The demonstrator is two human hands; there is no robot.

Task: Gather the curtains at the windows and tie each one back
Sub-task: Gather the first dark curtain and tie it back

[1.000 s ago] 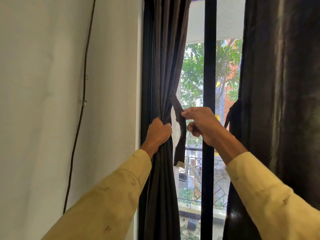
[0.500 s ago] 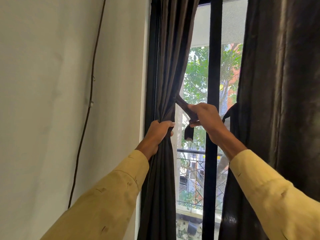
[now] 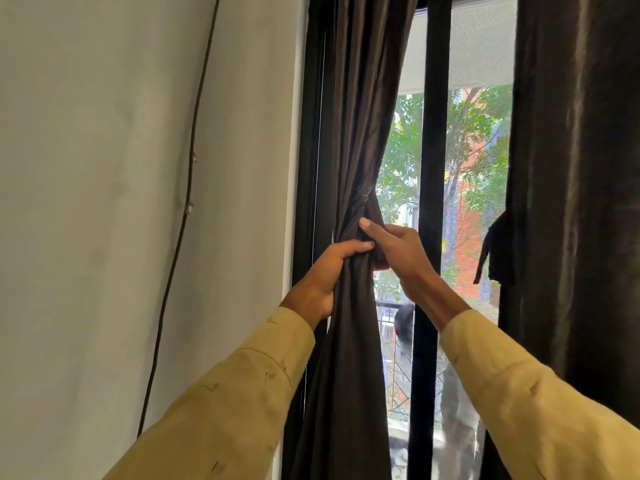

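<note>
Curtain [image 3: 356, 133]: hangs vertically at the window [image 3: 433, 168] opening's left edge, bunched at mid-height.
Left hand [image 3: 327, 275]: clamped round the bunch from the wall [image 3: 104, 202] side.
Right hand [image 3: 398, 249]: nearer the tie [image 3: 373, 209], gripping it against the bunch's glass side.

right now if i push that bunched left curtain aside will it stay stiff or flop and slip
Probably floppy: the left curtain crumples into tight folds where the left hand grips it, and it hangs limp below. Its sheen suggests a slick cloth, so it may slide loose unless it is tied.
</note>
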